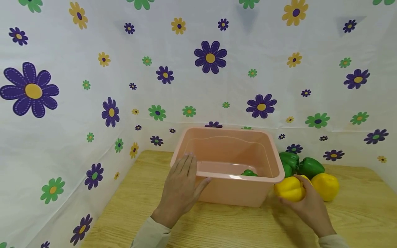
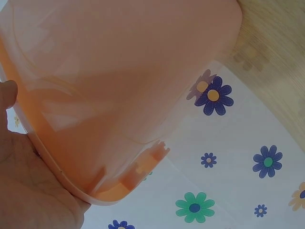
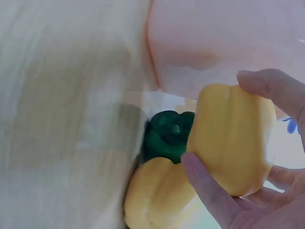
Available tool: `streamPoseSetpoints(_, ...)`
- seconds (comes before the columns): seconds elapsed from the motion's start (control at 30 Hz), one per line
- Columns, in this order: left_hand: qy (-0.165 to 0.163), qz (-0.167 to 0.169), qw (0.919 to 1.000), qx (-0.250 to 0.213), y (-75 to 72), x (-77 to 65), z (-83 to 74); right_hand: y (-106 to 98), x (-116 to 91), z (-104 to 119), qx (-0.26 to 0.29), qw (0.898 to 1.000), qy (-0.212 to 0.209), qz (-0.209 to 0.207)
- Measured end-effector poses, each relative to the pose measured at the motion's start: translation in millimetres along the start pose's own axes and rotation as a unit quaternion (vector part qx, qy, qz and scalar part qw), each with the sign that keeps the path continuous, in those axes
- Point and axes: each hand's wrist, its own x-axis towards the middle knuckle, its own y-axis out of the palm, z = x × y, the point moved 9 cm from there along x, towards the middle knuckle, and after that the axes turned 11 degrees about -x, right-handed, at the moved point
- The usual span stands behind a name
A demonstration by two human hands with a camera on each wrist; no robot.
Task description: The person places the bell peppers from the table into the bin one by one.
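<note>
My right hand [image 1: 311, 208] grips a yellow bell pepper [image 1: 289, 188] between thumb and fingers, beside the right front corner of a pink plastic bin [image 1: 232, 191]. In the right wrist view the held pepper [image 3: 231, 138] appears in front of another yellow pepper and a green pepper [image 3: 167, 136]. My left hand [image 1: 178, 189] rests against the bin's left front corner, fingers straight and thumb spread along the front rim. Inside the bin, the top of a green bell pepper [image 1: 249, 173] shows above the front rim; the front wall hides the rest.
Right of the bin, green bell peppers [image 1: 311, 167] lie close to its side, with a yellow bell pepper [image 1: 325, 186] in front of them. The wooden table [image 1: 217, 227] meets a flower-printed white sheet [image 1: 186, 86] at the back and left.
</note>
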Motion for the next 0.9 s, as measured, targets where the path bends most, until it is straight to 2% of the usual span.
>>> streamPoseSetpoints(0.2,-0.001,0.002,1.0,0.0,0.5,0.0,0.2,-20,0,1,0.04,0.997,0.014,-0.061)
streamPoseSetpoints(0.37,-0.001,0.001,1.0,0.003,0.1,0.1,-0.2,-40,-1,5,0.066,0.99,0.019,-0.126)
streamPoseSetpoints(0.67,-0.001,-0.001,1.0,0.005,-1.2,-0.1,0.7,-61,1,11,0.139,0.971,0.048,-0.189)
streamPoseSetpoints(0.9,-0.005,0.004,1.0,-0.002,1.4,-0.6,2.0,-74,0,21,0.179,0.951,0.043,-0.247)
